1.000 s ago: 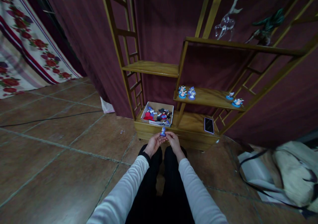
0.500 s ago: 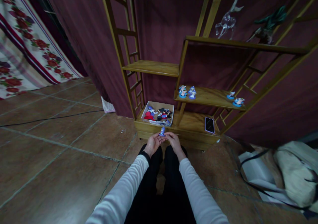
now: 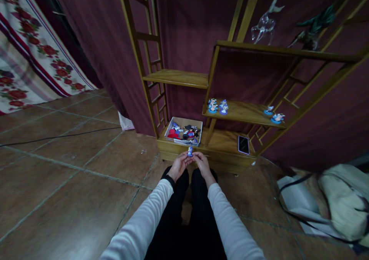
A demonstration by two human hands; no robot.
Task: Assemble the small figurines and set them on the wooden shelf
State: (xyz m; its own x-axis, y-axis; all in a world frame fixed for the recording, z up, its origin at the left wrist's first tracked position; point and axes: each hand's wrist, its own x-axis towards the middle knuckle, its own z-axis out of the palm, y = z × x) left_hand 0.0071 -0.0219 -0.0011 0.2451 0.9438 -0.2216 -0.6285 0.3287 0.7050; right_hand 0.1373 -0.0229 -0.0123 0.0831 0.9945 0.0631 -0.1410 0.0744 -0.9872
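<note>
A small purple figurine (image 3: 190, 151) on a round base stands upright between my two hands, above my knees. My left hand (image 3: 179, 165) grips the base from the left, and my right hand (image 3: 202, 164) pinches it from the right. Just beyond them, an open cardboard box (image 3: 188, 143) holds several loose figurines and red, black and blue pieces. On the middle shelf stand similar purple figurines (image 3: 223, 107) and blue-based figurines (image 3: 212, 106), with others (image 3: 278, 118) at its right end.
The wooden shelf unit (image 3: 175, 78) stands before a dark red curtain. A phone (image 3: 243, 145) lies on its lowest board. Higher up are a clear deer ornament (image 3: 263, 27) and a dark green ornament (image 3: 313, 31). A pale bag (image 3: 343, 202) rests on the floor at right.
The figurine has turned upright and shifted slightly to the right between my fingers. My hands are otherwise nearly in the same place.
</note>
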